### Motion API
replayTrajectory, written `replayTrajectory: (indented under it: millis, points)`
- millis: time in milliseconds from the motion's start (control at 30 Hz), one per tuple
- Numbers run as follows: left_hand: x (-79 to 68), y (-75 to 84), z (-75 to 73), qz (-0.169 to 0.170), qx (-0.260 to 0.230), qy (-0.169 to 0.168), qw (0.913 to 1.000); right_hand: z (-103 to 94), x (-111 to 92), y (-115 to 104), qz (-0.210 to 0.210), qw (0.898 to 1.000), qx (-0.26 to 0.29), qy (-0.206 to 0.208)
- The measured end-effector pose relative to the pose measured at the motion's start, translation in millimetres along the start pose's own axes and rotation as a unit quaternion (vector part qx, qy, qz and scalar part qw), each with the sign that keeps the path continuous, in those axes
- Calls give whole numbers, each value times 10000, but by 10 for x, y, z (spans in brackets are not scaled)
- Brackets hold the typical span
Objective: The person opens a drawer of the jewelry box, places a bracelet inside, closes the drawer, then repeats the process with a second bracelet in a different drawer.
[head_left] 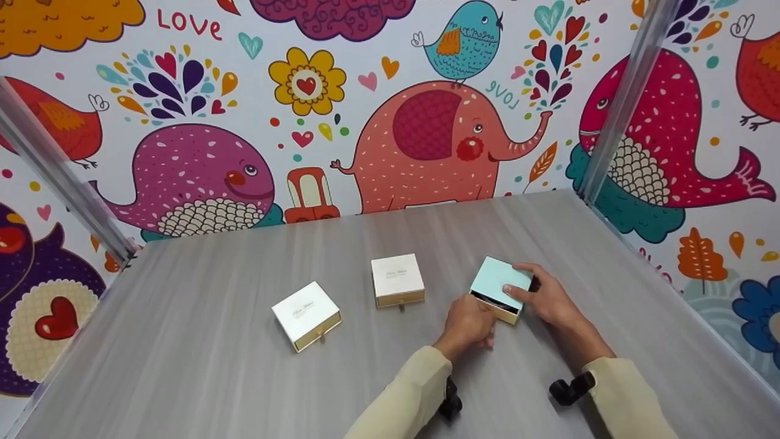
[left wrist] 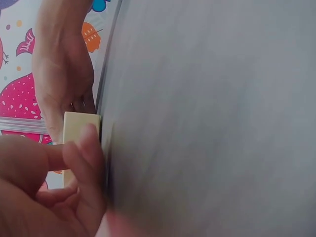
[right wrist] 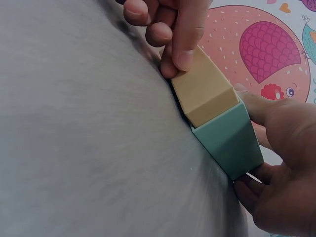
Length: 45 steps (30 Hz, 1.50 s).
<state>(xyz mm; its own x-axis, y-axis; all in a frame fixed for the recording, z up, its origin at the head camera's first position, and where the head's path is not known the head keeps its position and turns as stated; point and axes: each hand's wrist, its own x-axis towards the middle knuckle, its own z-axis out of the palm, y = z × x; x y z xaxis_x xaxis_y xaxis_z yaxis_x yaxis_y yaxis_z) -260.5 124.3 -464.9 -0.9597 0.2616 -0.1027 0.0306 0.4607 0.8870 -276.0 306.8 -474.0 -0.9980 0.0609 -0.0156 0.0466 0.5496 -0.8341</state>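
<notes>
A small pale teal drawer box [head_left: 496,277] lies on the grey table at the right, its cream drawer [right wrist: 205,91] slid partly out toward the person. Dark contents show in the gap in the head view, too small to make out. With thumb on top and fingers round the far side, the right hand [head_left: 551,299] grips the teal sleeve [right wrist: 229,140]. The left hand [head_left: 468,323] pinches at the front of the drawer, thumb and fingertips on its cream front [left wrist: 79,123]; any pull tab there is hidden behind the fingers.
Two white drawer boxes, one in the middle [head_left: 397,275] and one farther left [head_left: 304,311], stand closed with small tabs at their gold fronts. A wall with printed cartoon animals [head_left: 426,152] rises behind the table [head_left: 213,366]. Metal posts [head_left: 624,103] stand at the back corners.
</notes>
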Motion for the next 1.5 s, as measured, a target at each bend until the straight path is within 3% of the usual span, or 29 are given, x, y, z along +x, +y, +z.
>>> replayTrajectory:
  millis: [333, 700, 1067, 1300, 1500]
  points:
    - [30, -2, 12, 35, -31, 40, 10000, 12, 7, -15, 34, 10000, 86, -18]
    - [61, 33, 52, -203, -21, 107, 9997, 20, 11, 5, -40, 10000, -20, 59]
    - [62, 51, 39, -358, -101, -92, 9993, 11, 26, 17, -53, 9999, -82, 41]
    - [30, 49, -138, -362, 17, -297, 9989, -12, 52, 47, -27, 10000, -3, -39]
    - [8, 9, -451, 18, 152, -80, 9999, -41, 47, 75, -226, 9997, -10, -76]
